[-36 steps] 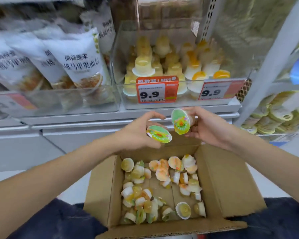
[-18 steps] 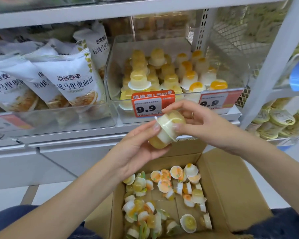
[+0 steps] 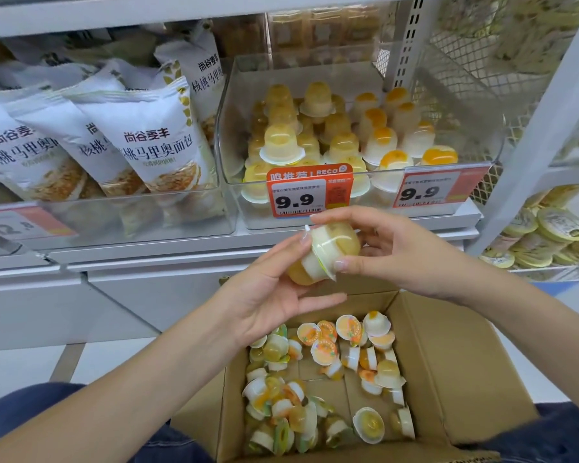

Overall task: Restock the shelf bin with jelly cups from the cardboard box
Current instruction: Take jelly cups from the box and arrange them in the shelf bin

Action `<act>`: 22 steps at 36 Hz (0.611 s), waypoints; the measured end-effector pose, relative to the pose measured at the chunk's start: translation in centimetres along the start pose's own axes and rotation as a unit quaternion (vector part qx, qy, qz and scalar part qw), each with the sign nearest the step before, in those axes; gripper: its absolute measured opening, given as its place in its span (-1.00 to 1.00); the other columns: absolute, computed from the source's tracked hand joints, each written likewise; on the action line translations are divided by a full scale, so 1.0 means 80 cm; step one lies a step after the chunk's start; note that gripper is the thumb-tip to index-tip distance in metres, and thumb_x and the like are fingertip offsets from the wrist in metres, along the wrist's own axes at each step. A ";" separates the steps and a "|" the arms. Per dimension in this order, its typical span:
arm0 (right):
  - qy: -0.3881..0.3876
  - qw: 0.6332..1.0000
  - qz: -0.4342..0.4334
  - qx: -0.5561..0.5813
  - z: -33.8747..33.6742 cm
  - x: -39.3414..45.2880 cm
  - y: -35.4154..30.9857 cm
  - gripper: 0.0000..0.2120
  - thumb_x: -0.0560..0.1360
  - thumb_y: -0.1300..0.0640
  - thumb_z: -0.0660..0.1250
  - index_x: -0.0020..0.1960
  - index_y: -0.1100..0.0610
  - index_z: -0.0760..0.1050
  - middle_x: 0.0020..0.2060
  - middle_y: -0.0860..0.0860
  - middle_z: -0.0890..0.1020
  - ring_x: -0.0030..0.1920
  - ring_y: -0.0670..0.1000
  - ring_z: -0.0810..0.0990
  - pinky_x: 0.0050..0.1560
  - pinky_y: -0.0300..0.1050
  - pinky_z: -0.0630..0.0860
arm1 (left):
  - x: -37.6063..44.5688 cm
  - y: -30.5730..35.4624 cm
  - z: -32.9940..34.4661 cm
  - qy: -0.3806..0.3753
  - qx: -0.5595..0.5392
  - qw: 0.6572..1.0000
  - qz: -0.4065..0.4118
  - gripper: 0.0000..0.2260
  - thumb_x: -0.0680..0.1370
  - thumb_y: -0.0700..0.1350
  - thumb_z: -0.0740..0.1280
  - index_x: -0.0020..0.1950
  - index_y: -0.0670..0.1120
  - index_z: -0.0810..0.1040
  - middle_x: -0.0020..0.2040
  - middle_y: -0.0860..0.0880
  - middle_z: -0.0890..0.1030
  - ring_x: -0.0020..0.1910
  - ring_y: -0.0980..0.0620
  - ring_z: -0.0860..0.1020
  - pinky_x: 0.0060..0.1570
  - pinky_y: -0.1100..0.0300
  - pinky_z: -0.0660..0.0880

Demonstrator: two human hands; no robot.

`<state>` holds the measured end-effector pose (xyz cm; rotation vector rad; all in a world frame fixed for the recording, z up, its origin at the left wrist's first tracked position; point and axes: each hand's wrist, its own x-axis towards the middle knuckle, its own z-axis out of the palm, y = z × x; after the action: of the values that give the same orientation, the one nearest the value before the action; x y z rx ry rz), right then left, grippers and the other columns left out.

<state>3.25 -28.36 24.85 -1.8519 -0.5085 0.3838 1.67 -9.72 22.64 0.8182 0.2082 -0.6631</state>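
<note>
- The light is bright and even, cool white, without hard shadows.
- The clear shelf bin (image 3: 358, 78) shows soft reflections on its walls.
- The wide lens bends straight lines near the edges; the shelf post (image 3: 545, 128) leans strongly.
- The corners are soft, and the upper right part is blurred.
- The price tag (image 3: 310, 192) in the middle is sharp enough to read.

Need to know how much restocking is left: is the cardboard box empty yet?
Not empty. The cardboard box holds many loose jelly cups scattered over its bottom, with bare cardboard showing between them.
</note>
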 end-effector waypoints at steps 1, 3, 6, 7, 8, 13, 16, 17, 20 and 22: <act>0.000 1.000 -0.001 -0.003 0.001 0.000 0.001 -0.49 0.41 0.22 0.45 0.31 -0.05 0.45 0.22 -0.12 0.54 0.17 -0.05 0.57 0.25 -0.08 0.49 | 0.000 -0.001 0.000 0.001 -0.004 1.000 0.000 -0.50 0.44 -0.10 0.38 0.36 -0.18 0.43 0.24 -0.25 0.55 0.22 -0.20 0.54 0.04 -0.16 0.56; -0.004 1.000 -0.005 -0.015 0.002 0.000 0.003 -0.40 0.36 0.19 0.49 0.35 -0.07 0.42 0.26 -0.14 0.52 0.18 -0.05 0.57 0.24 -0.05 0.50 | 0.002 -0.001 0.001 0.005 -0.017 1.000 -0.002 -0.43 0.40 -0.10 0.42 0.37 -0.22 0.40 0.24 -0.28 0.54 0.24 -0.21 0.52 0.03 -0.05 0.58; -0.010 1.000 -0.003 -0.021 0.002 -0.001 0.005 -0.28 0.28 0.14 0.56 0.37 -0.10 0.38 0.27 -0.11 0.50 0.19 0.00 0.56 0.21 -0.02 0.53 | 0.006 -0.002 0.000 0.002 -0.036 0.999 -0.007 -0.38 0.34 -0.11 0.44 0.35 -0.26 0.41 0.24 -0.31 0.53 0.25 -0.25 0.50 0.08 -0.03 0.56; -0.008 1.000 -0.003 -0.021 0.003 -0.001 0.006 -0.26 0.27 0.14 0.57 0.37 -0.11 0.38 0.26 -0.09 0.50 0.19 -0.01 0.56 0.20 -0.02 0.54 | 0.007 -0.002 -0.001 -0.003 -0.040 0.999 -0.007 -0.37 0.33 -0.12 0.47 0.35 -0.27 0.41 0.24 -0.32 0.52 0.26 -0.25 0.50 0.12 -0.05 0.53; -0.005 1.000 -0.005 -0.027 0.004 -0.001 0.006 -0.26 0.26 0.16 0.58 0.37 -0.11 0.38 0.26 -0.09 0.50 0.21 -0.03 0.55 0.20 -0.03 0.54 | 0.007 -0.001 -0.001 -0.015 -0.044 0.999 -0.008 -0.35 0.31 -0.13 0.52 0.34 -0.28 0.42 0.25 -0.32 0.51 0.27 -0.26 0.49 0.14 -0.06 0.51; 0.025 0.997 -0.018 -0.070 0.007 0.001 0.004 -0.36 0.25 0.15 0.60 0.27 -0.07 0.47 0.16 -0.13 0.55 0.16 -0.11 0.54 0.17 -0.08 0.53 | 0.004 0.001 -0.001 -0.067 -0.040 0.997 -0.027 -0.31 0.16 -0.22 0.63 0.24 -0.33 0.51 0.24 -0.31 0.53 0.16 -0.19 0.57 -0.15 0.09 0.62; 0.027 0.995 -0.022 -0.089 0.006 0.001 0.001 -0.39 0.25 0.13 0.60 0.24 -0.08 0.47 0.16 -0.14 0.54 0.13 -0.12 0.53 0.12 -0.16 0.52 | 0.003 0.003 0.001 -0.069 -0.023 0.997 -0.029 -0.34 0.14 -0.21 0.64 0.19 -0.33 0.55 0.21 -0.32 0.54 0.14 -0.20 0.58 -0.19 0.12 0.61; 0.023 0.995 -0.023 -0.091 0.005 0.001 0.000 -0.39 0.26 0.13 0.60 0.24 -0.08 0.46 0.16 -0.16 0.53 0.14 -0.13 0.52 0.13 -0.20 0.51 | 0.003 0.004 0.001 -0.070 -0.020 0.997 -0.030 -0.38 0.14 -0.19 0.64 0.15 -0.31 0.59 0.19 -0.31 0.56 0.13 -0.20 0.59 -0.19 0.11 0.62; 0.016 0.994 -0.036 -0.100 0.005 0.001 -0.001 -0.34 0.26 0.13 0.60 0.28 -0.06 0.42 0.16 -0.21 0.52 0.18 -0.19 0.50 0.13 -0.32 0.47 | 0.000 0.006 0.005 -0.061 -0.019 0.997 -0.040 -0.44 0.10 -0.16 0.65 0.05 -0.29 0.65 0.14 -0.34 0.58 0.07 -0.25 0.61 -0.22 0.07 0.62; 0.021 0.993 -0.041 -0.104 0.006 0.001 -0.001 -0.31 0.27 0.14 0.60 0.32 -0.06 0.40 0.16 -0.22 0.51 0.19 -0.20 0.49 0.13 -0.32 0.46 | 0.000 0.007 0.006 -0.045 -0.021 0.997 -0.052 -0.43 0.05 -0.17 0.67 0.01 -0.28 0.67 0.10 -0.34 0.60 0.01 -0.24 0.63 -0.29 0.08 0.62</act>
<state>3.05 -27.92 24.74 -2.0286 -0.6127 0.2436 2.00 -9.74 23.31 0.7390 0.1837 -0.7896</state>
